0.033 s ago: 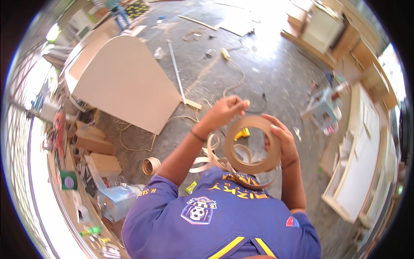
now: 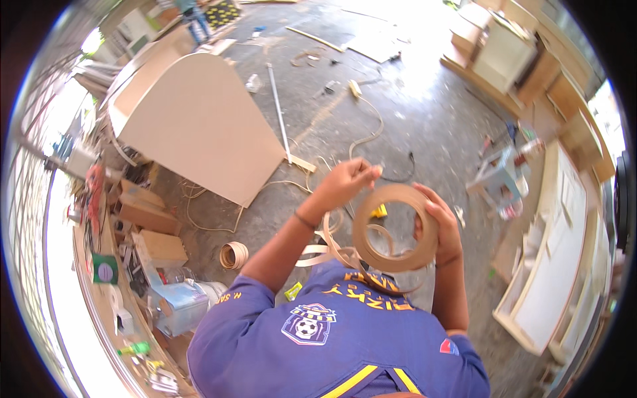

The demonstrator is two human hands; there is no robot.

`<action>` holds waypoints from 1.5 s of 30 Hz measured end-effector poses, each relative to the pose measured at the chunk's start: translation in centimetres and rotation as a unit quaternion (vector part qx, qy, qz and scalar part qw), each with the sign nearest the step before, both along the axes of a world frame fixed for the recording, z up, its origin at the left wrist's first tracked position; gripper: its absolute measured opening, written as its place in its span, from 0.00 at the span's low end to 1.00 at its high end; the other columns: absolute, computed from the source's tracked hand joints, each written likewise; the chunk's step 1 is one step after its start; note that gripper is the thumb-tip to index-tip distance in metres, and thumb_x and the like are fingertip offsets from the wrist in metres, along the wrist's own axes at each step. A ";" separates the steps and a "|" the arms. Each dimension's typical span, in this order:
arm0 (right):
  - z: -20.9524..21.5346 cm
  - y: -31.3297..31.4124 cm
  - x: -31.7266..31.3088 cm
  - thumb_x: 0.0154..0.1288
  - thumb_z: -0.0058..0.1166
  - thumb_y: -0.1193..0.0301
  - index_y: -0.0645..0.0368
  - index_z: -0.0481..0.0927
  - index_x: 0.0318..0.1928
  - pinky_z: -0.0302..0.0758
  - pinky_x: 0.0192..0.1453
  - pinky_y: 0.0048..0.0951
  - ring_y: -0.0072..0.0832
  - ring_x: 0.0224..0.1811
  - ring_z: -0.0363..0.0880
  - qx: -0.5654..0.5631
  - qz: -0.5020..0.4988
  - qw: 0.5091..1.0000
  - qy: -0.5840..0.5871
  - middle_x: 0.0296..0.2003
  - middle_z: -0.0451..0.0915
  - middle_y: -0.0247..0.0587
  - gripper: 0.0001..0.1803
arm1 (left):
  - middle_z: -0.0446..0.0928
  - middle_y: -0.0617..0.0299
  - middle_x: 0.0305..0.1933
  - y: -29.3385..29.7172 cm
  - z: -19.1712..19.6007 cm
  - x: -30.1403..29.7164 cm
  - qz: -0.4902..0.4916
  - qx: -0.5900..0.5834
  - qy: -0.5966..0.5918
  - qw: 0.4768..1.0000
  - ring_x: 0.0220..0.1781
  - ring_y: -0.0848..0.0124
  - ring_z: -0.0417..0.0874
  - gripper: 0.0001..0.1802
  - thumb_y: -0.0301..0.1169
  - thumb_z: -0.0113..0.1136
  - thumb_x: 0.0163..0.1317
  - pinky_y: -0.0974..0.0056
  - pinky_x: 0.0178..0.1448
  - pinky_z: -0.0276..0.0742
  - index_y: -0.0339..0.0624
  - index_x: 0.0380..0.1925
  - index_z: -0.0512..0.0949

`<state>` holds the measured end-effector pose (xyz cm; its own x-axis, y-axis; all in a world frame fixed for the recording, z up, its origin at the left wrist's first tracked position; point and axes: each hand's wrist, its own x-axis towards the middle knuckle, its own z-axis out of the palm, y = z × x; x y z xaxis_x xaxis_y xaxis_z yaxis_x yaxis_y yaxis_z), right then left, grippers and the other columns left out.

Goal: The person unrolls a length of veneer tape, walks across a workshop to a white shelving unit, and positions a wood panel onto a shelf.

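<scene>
My right hand (image 2: pixel 440 229) is closed round the right side of a flat brown roll of edge banding (image 2: pixel 396 260), its fingers reaching into the hole. The roll is held up before my chest with its round face showing. Near its upper left, my left hand (image 2: pixel 346 182) is pinched together, fingertips just off the roll; whatever lies between them is too small to make out. Loose curls of a pale strip (image 2: pixel 317 251) hang left of and below the roll. Past the roll's hole a yellow thing (image 2: pixel 379 211) lies on the floor.
A big curved wooden panel (image 2: pixel 202 129) stands at the left. A small coil of strip (image 2: pixel 233 255) lies on the floor near my left elbow, and cables (image 2: pixel 292 182) run across the floor. At the right are a blue-grey stool (image 2: pixel 497 174) and a long white cabinet piece (image 2: pixel 554 242).
The surroundings have shifted slightly to the right in view. Both hands keep their hold, and the roll sits a touch lower and further right in the picture.
</scene>
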<state>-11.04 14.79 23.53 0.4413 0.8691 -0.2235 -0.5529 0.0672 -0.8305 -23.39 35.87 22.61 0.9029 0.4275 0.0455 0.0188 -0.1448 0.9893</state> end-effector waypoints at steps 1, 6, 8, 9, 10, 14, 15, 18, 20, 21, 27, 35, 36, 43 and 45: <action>-0.4 -0.6 0.2 0.57 0.48 0.65 0.65 0.65 0.57 0.69 0.19 0.20 0.21 0.16 0.70 0.001 -0.022 1.000 -0.003 0.22 0.74 0.39 0.28 | 0.75 0.66 0.24 -0.5 -0.7 -1.7 0.025 0.005 0.028 0.999 0.26 0.81 0.71 0.23 0.50 0.55 0.58 0.74 0.31 0.66 0.37 0.27 0.75; -2.8 -3.6 -0.4 0.59 0.46 0.65 0.63 0.65 0.57 0.67 0.15 0.17 0.18 0.13 0.68 -0.039 -0.021 0.999 0.009 0.18 0.71 0.33 0.26 | 0.77 0.62 0.27 -5.0 -5.2 -9.5 -0.100 -0.115 0.273 0.950 0.31 0.77 0.76 0.20 0.46 0.54 0.59 0.73 0.38 0.71 0.37 0.32 0.77; -4.0 -3.9 -0.1 0.60 0.45 0.65 0.62 0.64 0.57 0.67 0.16 0.17 0.18 0.13 0.68 -0.030 -0.057 0.997 0.046 0.18 0.71 0.34 0.26 | 0.78 0.56 0.35 -7.2 -7.5 -9.9 -0.187 -0.053 0.209 0.958 0.38 0.73 0.78 0.18 0.41 0.53 0.60 0.72 0.44 0.71 0.36 0.39 0.77; -4.3 -3.9 0.0 0.60 0.44 0.65 0.61 0.63 0.58 0.67 0.16 0.17 0.18 0.13 0.68 -0.026 -0.077 0.995 0.064 0.19 0.71 0.34 0.26 | 0.77 0.54 0.42 -7.6 -8.0 -9.4 -0.202 -0.113 0.211 0.950 0.44 0.71 0.76 0.18 0.36 0.51 0.59 0.70 0.50 0.70 0.33 0.43 0.76; -4.3 -3.7 0.0 0.60 0.44 0.65 0.61 0.63 0.58 0.67 0.16 0.17 0.19 0.13 0.68 -0.027 -0.082 0.995 0.047 0.19 0.71 0.34 0.25 | 0.77 0.55 0.44 -7.9 -8.4 -8.8 -0.216 -0.125 0.190 0.949 0.45 0.72 0.76 0.19 0.37 0.51 0.60 0.69 0.51 0.69 0.33 0.45 0.75; -3.4 -3.0 0.1 0.61 0.43 0.65 0.60 0.63 0.58 0.68 0.17 0.18 0.20 0.14 0.69 -0.019 -0.126 0.992 -0.005 0.19 0.70 0.35 0.25 | 0.70 0.56 0.56 -7.2 -8.5 -6.2 -0.237 -0.199 0.124 0.943 0.56 0.70 0.70 0.27 0.36 0.53 0.60 0.66 0.60 0.63 0.34 0.57 0.64; -3.2 -2.9 0.4 0.62 0.43 0.65 0.60 0.63 0.58 0.68 0.17 0.18 0.20 0.14 0.69 -0.015 -0.141 0.990 -0.014 0.19 0.70 0.35 0.24 | 0.67 0.56 0.58 -7.1 -8.5 -6.0 -0.193 -0.218 0.089 0.952 0.59 0.69 0.67 0.30 0.37 0.53 0.60 0.65 0.62 0.62 0.34 0.59 0.62; -3.1 -3.3 0.9 0.61 0.43 0.66 0.62 0.63 0.57 0.70 0.18 0.20 0.21 0.15 0.70 -0.017 -0.135 0.989 -0.054 0.21 0.72 0.37 0.25 | 0.61 0.55 0.64 -5.6 -6.9 -4.7 -0.114 -0.211 -0.013 0.971 0.65 0.67 0.61 0.33 0.38 0.53 0.61 0.62 0.64 0.58 0.36 0.62 0.57; -3.5 -3.2 0.7 0.61 0.43 0.67 0.63 0.64 0.57 0.71 0.18 0.21 0.22 0.16 0.71 -0.028 -0.072 0.996 -0.048 0.22 0.73 0.39 0.24 | 0.63 0.55 0.62 -4.5 -4.7 -3.1 -0.110 -0.079 0.002 0.991 0.62 0.67 0.65 0.29 0.37 0.52 0.61 0.62 0.63 0.61 0.37 0.61 0.60; -3.6 -3.0 0.4 0.60 0.43 0.67 0.64 0.64 0.56 0.72 0.19 0.21 0.22 0.16 0.72 -0.034 -0.040 0.998 -0.044 0.23 0.74 0.40 0.24 | 0.65 0.55 0.60 -4.0 -4.3 -2.1 -0.133 -0.049 0.001 0.990 0.60 0.68 0.66 0.29 0.37 0.51 0.61 0.63 0.62 0.62 0.37 0.60 0.61; -3.8 -1.4 1.8 0.59 0.46 0.70 0.68 0.65 0.55 0.73 0.22 0.21 0.24 0.20 0.75 0.041 0.089 0.995 -0.001 0.30 0.76 0.44 0.24 | 0.76 0.58 0.44 -3.5 -1.3 4.8 -0.272 -0.069 0.073 0.957 0.47 0.75 0.73 0.24 0.40 0.52 0.60 0.69 0.50 0.68 0.31 0.48 0.71; -4.5 -2.1 1.7 0.54 0.56 0.73 0.67 0.64 0.57 0.77 0.32 0.21 0.22 0.30 0.78 0.073 0.126 0.987 0.064 0.35 0.77 0.40 0.29 | 0.78 0.58 0.32 -3.8 0.2 4.9 -0.387 -0.094 0.213 0.892 0.29 0.73 0.79 0.24 0.41 0.64 0.51 0.69 0.30 0.78 0.32 0.40 0.76; -4.5 -2.1 1.7 0.51 0.59 0.73 0.67 0.64 0.57 0.77 0.35 0.21 0.22 0.32 0.78 0.066 0.138 0.988 0.016 0.37 0.76 0.40 0.32 | 0.79 0.59 0.32 -3.6 0.2 5.1 -0.392 -0.065 0.203 0.895 0.30 0.74 0.79 0.23 0.40 0.64 0.50 0.69 0.31 0.76 0.34 0.41 0.76; -2.3 -1.5 0.8 0.37 0.71 0.68 0.56 0.60 0.62 0.71 0.52 0.33 0.34 0.50 0.72 0.001 -0.032 0.904 -0.427 0.48 0.71 0.47 0.48 | 0.80 0.62 0.32 -3.8 3.8 5.9 -0.444 0.040 0.146 0.883 0.32 0.78 0.78 0.20 0.38 0.65 0.50 0.70 0.36 0.73 0.37 0.40 0.79; -0.9 -0.9 0.8 0.38 0.71 0.66 0.53 0.63 0.59 0.67 0.57 0.38 0.41 0.56 0.67 -0.001 -0.102 0.797 -0.595 0.50 0.69 0.49 0.44 | 0.80 0.61 0.32 -2.9 2.7 5.9 -0.446 0.061 0.187 0.873 0.32 0.77 0.78 0.20 0.39 0.65 0.50 0.70 0.35 0.73 0.37 0.39 0.79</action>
<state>-10.21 13.88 22.67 0.4732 0.7525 0.4581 0.6491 0.0537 -0.7588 -17.53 32.94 25.29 0.8355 -0.4404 -0.3285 0.1636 -0.3714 0.9139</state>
